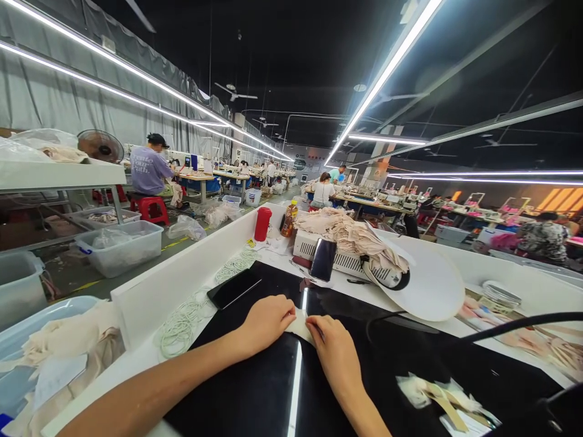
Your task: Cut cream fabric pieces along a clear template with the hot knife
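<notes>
My left hand [266,321] and my right hand [333,351] meet over a small cream fabric piece [299,325] on a glossy black worktable [255,388]. Both hands have their fingers curled and pinched on the piece, left from its left edge, right from its right edge. Most of the piece is hidden under my fingers. Just beyond my hands stands a white sewing machine [350,261] with a heap of beige fabric [346,233] draped over it.
A black phone [234,287] and coils of white elastic [182,321] lie to the left by a white partition. Red bottle [262,224] and drink bottle [288,220] stand farther back. Cream scraps [437,394] lie right. Plastic bins [119,245] sit on the floor; other people sew nearby.
</notes>
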A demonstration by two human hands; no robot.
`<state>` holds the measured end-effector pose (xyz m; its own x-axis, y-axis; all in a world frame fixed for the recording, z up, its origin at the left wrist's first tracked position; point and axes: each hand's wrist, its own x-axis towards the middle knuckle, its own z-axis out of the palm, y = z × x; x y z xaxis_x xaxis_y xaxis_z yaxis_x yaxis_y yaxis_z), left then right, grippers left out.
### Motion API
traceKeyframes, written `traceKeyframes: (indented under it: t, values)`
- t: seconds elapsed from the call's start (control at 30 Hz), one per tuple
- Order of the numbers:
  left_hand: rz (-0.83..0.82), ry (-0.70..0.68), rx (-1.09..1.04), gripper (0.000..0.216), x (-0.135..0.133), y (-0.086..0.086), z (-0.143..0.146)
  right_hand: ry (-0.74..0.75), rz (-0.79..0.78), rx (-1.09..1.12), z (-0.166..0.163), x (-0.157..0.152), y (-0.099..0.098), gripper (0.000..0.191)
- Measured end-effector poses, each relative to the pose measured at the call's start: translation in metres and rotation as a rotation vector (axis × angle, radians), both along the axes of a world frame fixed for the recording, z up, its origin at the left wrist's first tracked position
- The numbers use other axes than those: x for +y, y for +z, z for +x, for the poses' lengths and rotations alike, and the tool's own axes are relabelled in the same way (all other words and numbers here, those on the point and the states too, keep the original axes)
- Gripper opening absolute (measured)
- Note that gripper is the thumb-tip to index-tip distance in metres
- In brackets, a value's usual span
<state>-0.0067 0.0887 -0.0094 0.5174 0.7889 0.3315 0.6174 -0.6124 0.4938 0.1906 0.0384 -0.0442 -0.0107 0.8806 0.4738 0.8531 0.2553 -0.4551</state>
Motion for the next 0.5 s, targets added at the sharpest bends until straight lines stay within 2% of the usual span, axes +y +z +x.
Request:
traceKeyframes:
  t: [0.23,0.5]
  values:
    - [0.077,0.024,0.140,0.012,0.006,-0.009,0.000,-0.003,0.054,-0.151,-0.002,0.002,-0.008,0.022]
    - [0.117,0.029,0.210,0.011,0.007,-0.013,0.001,-0.057,0.175,-0.213,-0.016,-0.005,0.000,0.017]
